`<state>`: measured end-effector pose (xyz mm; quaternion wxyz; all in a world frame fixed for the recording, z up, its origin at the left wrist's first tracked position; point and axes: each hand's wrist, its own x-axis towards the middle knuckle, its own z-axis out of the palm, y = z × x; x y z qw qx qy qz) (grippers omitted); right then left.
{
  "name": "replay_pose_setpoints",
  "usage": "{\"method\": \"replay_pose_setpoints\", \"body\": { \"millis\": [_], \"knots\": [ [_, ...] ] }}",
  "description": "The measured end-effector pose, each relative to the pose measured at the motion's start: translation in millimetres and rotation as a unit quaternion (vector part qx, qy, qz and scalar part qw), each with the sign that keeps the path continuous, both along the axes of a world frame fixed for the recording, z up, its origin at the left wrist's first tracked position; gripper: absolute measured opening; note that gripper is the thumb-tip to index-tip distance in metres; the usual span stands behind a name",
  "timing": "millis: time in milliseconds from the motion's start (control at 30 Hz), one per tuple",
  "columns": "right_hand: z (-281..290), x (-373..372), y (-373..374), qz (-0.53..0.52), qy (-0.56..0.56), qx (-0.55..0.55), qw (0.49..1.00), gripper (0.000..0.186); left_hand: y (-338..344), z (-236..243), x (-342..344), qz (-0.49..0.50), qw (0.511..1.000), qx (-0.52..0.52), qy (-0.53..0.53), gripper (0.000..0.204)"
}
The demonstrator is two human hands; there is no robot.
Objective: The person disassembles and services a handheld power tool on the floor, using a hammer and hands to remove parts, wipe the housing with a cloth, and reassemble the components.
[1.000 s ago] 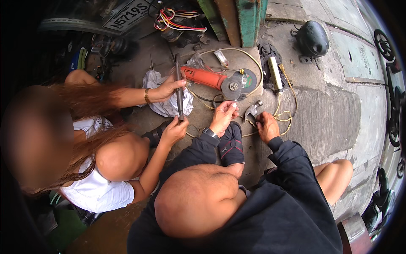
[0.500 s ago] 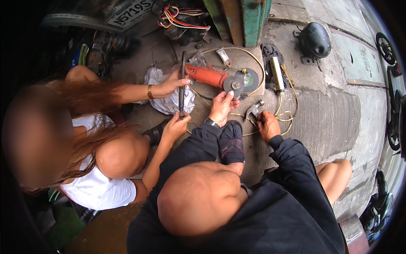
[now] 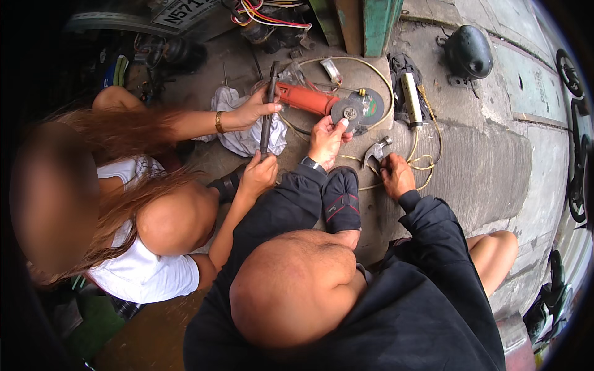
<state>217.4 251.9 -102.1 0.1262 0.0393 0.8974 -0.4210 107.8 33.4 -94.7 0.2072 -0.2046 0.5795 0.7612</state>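
My left hand point(image 3: 327, 143) pinches the edge of a small dark disc point(image 3: 342, 112) with a nut at its centre, at the front end of a red angle grinder point(image 3: 305, 98). A larger cutting disc point(image 3: 374, 106) with a green label lies just behind it. My right hand point(image 3: 398, 177) is closed round a claw hammer point(image 3: 375, 152), its head pointing away from me; the handle is mostly hidden by the hand. At my left, a co-worker's two hands hold a dark metal rod point(image 3: 267, 123) upright beside the grinder.
A white cloth point(image 3: 232, 133) lies under the co-worker's arm. A pale power strip point(image 3: 410, 99) with a yellowish cord point(image 3: 436, 123) rests to the right. Farther off stand a black rounded compressor point(image 3: 469, 52), a green post point(image 3: 378, 28) and bundled coloured wires point(image 3: 263, 15).
The view has shifted slightly. My left hand stays at the small disc and my right hand stays on the hammer. The co-worker's rod tilts a little more.
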Motion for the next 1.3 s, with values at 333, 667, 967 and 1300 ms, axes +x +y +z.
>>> {"method": "replay_pose_setpoints", "body": {
  "millis": [333, 667, 967, 1300],
  "knots": [
    [1, 0, -1, -0.006, -0.001, 0.000, 1.000, 0.019, -3, 2, -1, -0.013, 1.000, -0.006, 0.001, 0.016],
    [4, -1, -2, -0.006, -0.012, 0.000, 1.000, 0.019, -1, 18, -3, -0.022, 0.999, -0.027, 0.008, 0.018],
    [1, 1, 1, -0.011, -0.018, -0.002, 1.000, 0.019, 0, 21, -4, -0.009, 0.999, -0.003, -0.045, 0.019],
    [0, 1, 0, -0.005, -0.005, -0.008, 1.000, 0.020, -3, 24, 7, -0.002, 0.996, 0.036, -0.076, 0.022]
  ]
}}
